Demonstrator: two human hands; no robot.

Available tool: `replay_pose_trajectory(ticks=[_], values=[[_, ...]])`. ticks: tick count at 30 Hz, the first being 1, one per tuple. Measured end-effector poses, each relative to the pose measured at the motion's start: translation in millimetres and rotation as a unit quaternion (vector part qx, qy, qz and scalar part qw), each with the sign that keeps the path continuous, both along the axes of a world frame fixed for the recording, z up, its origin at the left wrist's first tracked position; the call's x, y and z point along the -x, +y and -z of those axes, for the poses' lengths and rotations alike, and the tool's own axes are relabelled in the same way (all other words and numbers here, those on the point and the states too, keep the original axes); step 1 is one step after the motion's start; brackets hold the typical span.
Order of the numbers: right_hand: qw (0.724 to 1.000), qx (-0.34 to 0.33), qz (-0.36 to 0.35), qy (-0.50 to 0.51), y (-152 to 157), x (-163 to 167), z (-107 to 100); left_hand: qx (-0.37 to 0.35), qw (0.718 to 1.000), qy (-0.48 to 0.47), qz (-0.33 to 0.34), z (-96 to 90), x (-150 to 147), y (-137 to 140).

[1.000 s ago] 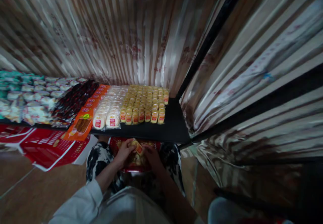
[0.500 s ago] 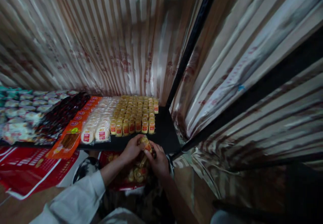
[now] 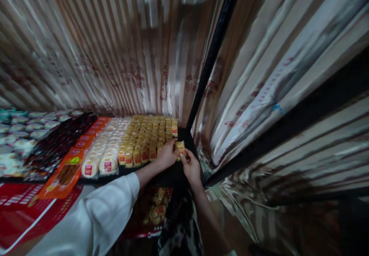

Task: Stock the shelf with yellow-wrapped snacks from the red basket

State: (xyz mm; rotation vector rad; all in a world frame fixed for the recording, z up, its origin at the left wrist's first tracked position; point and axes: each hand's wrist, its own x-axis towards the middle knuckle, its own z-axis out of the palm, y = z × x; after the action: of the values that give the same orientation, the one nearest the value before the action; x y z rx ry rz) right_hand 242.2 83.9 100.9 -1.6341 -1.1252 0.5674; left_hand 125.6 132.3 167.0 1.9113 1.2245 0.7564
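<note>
A small yellow snack packet (image 3: 180, 148) with a clear wrapper is pinched between my two hands above the right end of the black shelf (image 3: 170, 175). My left hand (image 3: 167, 154) grips its left side, fingers closed. On its right side, my right hand (image 3: 191, 168) holds it with thumb and fingers. Just left of and behind my hands stand tight rows of matching yellow packets (image 3: 144, 137), with red labels facing front. One packet at the back right (image 3: 174, 127) starts a further row. Below the shelf, a red bag (image 3: 135, 210) holds more loose yellow packets (image 3: 157, 211).
Left of the yellow rows lie white round packaged cakes (image 3: 108, 165), an orange snack pack (image 3: 67, 173), dark shiny packets (image 3: 62, 144) and white packets (image 3: 17, 144). A red printed sheet (image 3: 23, 213) hangs below. Black posts (image 3: 211, 60) and striped plastic sheeting (image 3: 138, 56) enclose the shelf.
Both hands have risen from over the red bag to the shelf, carrying the yellow packet forward and right beside the rows. The view has shifted slightly.
</note>
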Motion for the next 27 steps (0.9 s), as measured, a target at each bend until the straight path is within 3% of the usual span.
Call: replay_pose_trajectory(ticks=[4,8,15,27], values=[[1.000,-0.012,0.026,0.006,34.6,-12.5,6.6,-0.118,0.988,0.096,0.020,-5.6,-8.0,10.7],[0.997,0.011,0.064,-0.033,65.6,-18.0,17.9,-0.204,0.942,0.235,0.123,-7.6,-11.2,17.0],[0.996,0.021,0.070,-0.047,96.2,-13.3,31.6,-0.194,0.906,0.351,0.136,-2.5,-19.6,30.5],[0.997,0.000,0.047,-0.055,120.1,-16.1,42.0,-0.179,0.907,0.360,0.129,12.0,-28.8,52.3]])
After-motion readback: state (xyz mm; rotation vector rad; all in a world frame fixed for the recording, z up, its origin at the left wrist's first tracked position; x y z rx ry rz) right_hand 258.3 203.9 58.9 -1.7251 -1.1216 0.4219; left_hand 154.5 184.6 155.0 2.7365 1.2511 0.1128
